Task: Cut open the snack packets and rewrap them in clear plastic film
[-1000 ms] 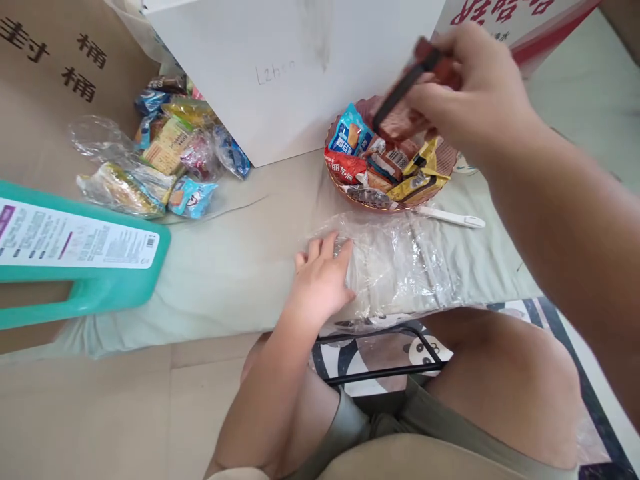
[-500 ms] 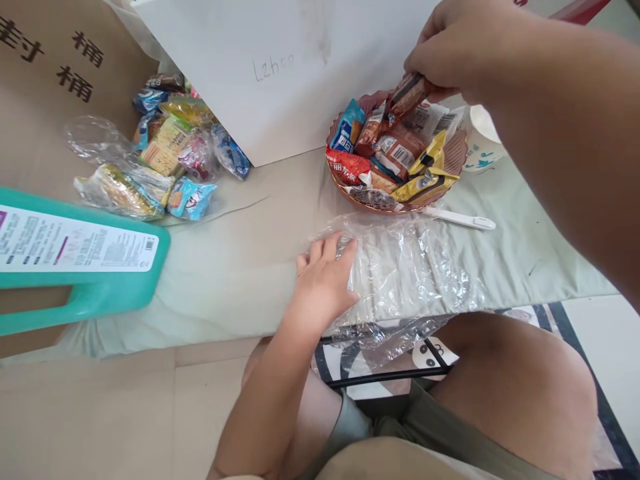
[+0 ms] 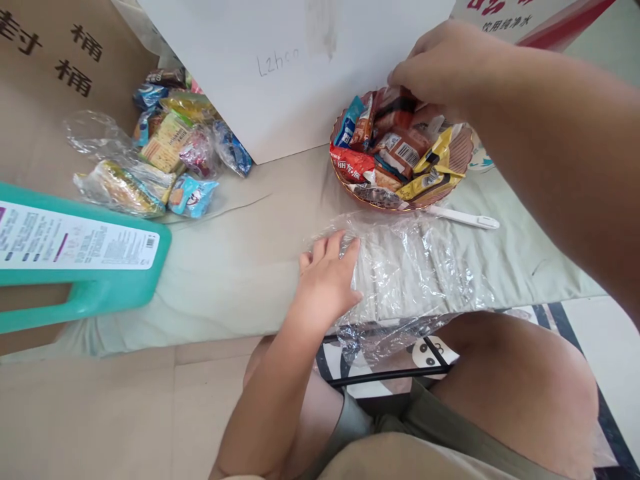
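My left hand (image 3: pixel 327 270) lies with its fingers spread on the left part of a crumpled clear plastic bag (image 3: pixel 405 267), which hangs over the table's front edge. My right hand (image 3: pixel 445 70) reaches over the back of a ribbed amber bowl (image 3: pixel 469 150). Its fingers are closed on a reddish-brown snack packet (image 3: pixel 395 110), low among the others, the fingertips partly hidden. The bowl holds several wrapped snacks, among them a red packet (image 3: pixel 353 165), yellow packets (image 3: pixel 433 180), a blue packet (image 3: pixel 349 123) and a brown packet with a barcode (image 3: pixel 403 150).
A white stick-like item (image 3: pixel 467 217) lies by the bowl's front right. A paper cup (image 3: pixel 481 160) is mostly hidden behind my right forearm. A white box (image 3: pixel 280 107) stands behind. To the left are a snack pile (image 3: pixel 167 143), a teal jug (image 3: pixel 160 260) and a cardboard box (image 3: pixel 40 100).
My right hand has moved slightly left and down with the brown snack packet, which now sits lower and flatter in the bowl. The left hand has stayed on the plastic bag.
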